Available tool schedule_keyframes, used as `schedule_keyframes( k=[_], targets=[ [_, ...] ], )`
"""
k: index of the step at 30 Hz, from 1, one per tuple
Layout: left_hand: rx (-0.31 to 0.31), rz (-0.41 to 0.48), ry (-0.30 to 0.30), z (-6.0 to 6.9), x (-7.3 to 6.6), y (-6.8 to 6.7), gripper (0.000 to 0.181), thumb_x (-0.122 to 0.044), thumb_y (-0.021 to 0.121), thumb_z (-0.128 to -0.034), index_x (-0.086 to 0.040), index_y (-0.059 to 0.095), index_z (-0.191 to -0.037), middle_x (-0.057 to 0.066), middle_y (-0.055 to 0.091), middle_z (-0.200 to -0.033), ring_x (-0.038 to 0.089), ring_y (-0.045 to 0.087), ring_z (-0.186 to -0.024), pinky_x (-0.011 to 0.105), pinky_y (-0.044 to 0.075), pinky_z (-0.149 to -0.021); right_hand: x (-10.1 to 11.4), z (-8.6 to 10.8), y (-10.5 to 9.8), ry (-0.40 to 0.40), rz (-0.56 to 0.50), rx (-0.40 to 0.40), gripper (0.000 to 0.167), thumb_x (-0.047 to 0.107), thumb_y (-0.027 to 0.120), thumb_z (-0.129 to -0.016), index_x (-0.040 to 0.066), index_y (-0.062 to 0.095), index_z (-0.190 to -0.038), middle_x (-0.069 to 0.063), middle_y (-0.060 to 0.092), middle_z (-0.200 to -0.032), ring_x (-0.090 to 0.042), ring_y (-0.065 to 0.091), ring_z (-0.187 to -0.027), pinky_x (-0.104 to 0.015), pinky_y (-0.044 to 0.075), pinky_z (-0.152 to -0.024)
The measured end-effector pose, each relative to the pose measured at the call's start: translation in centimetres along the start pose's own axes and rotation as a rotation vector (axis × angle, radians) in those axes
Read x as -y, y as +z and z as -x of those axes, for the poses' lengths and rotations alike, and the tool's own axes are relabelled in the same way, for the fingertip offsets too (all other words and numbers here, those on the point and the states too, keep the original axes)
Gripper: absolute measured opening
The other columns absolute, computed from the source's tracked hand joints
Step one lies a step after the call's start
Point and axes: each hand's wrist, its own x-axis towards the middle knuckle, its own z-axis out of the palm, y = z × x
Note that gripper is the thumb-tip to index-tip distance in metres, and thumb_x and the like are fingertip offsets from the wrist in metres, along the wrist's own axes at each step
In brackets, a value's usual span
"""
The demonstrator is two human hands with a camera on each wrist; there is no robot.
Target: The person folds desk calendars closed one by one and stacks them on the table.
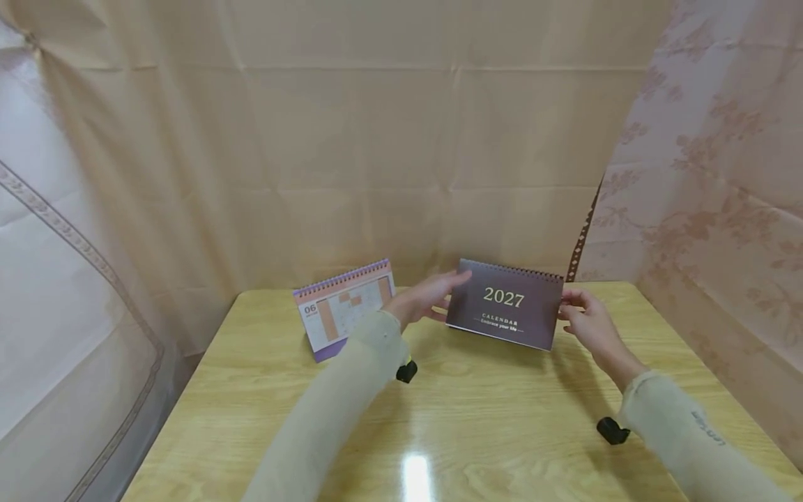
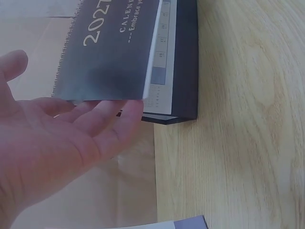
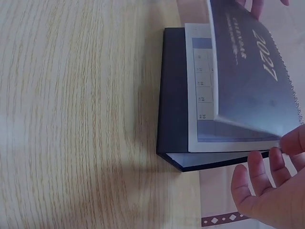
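Observation:
A dark desk calendar (image 1: 502, 328) with "2027" in gold on its cover stands at the far edge of the table. At its left edge is my left hand (image 1: 426, 296); the fingers (image 2: 112, 121) reach behind the cover's edge, and the thumb stands apart. The cover (image 2: 107, 67) is raised off the pages below. At the calendar's other end, my right hand (image 1: 590, 324) pinches the edge near the spiral binding between thumb (image 3: 293, 141) and finger. A second desk calendar (image 1: 341, 307), orange and purple and turned to page 06, stands to the left, partly behind my left arm.
The wooden table (image 1: 502, 425) spreads out in front of me, with a bright light reflection near its front. A beige curtain (image 1: 351, 139) hangs just behind it. Patterned cloth (image 1: 740, 174) hangs on the right. Small black devices (image 1: 612, 430) are worn at both wrists.

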Motion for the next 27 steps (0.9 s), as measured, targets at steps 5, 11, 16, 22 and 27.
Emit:
schedule_keyframes(
  k=[5,11,16,22,27],
  targets=[
    [0.003,-0.020,-0.004,-0.1,0.4,0.3,0.079,-0.057,0.049,-0.1021,-0.018,0.017,-0.164,0.010,0.037,-0.160,0.039,0.044,-0.138,0.054,0.039,-0.109,-0.4,0.0,0.2,-0.026,-0.047,-0.027,0.039,0.003,0.041,-0.102,-0.012,0.037,-0.138,-0.019,0.050,-0.115,-0.006,0.059,-0.084,-0.027,0.053,-0.070],
    [0.003,-0.029,-0.003,-0.2,0.6,0.5,0.085,-0.060,0.050,-0.1004,-0.017,0.014,-0.164,0.009,0.027,-0.165,0.040,0.035,-0.144,0.055,0.035,-0.112,-0.6,0.0,0.4,-0.013,-0.036,-0.020,0.045,0.007,0.045,-0.104,-0.010,0.031,-0.144,-0.023,0.046,-0.124,-0.005,0.057,-0.088,-0.026,0.054,-0.073],
    [-0.012,-0.052,-0.023,-0.1,0.8,0.7,0.089,-0.062,0.051,-0.0989,-0.016,0.011,-0.164,0.007,0.017,-0.168,0.040,0.028,-0.148,0.055,0.034,-0.113,-0.5,0.1,0.9,0.003,-0.017,-0.017,0.050,0.006,0.049,-0.104,-0.008,0.026,-0.147,-0.026,0.044,-0.128,-0.008,0.058,-0.088,-0.026,0.054,-0.072],
    [-0.028,-0.058,-0.024,-0.4,0.9,1.0,0.089,-0.061,0.051,-0.0995,-0.016,0.011,-0.164,0.008,0.016,-0.168,0.042,0.025,-0.148,0.056,0.033,-0.113,-0.5,-0.1,1.3,-0.007,0.020,-0.040,0.059,0.007,0.051,-0.104,-0.004,0.019,-0.151,-0.025,0.041,-0.128,-0.017,0.057,-0.088,-0.025,0.050,-0.068],
    [-0.038,-0.060,-0.025,-0.5,1.0,1.1,0.087,-0.059,0.050,-0.1007,-0.015,0.009,-0.164,0.010,0.017,-0.168,0.041,0.026,-0.148,0.057,0.033,-0.113,-0.2,0.2,1.8,-0.006,0.032,-0.024,0.071,0.002,0.050,-0.100,-0.002,0.007,-0.156,-0.031,0.035,-0.135,-0.037,0.054,-0.107,-0.025,0.049,-0.071]
  ],
)
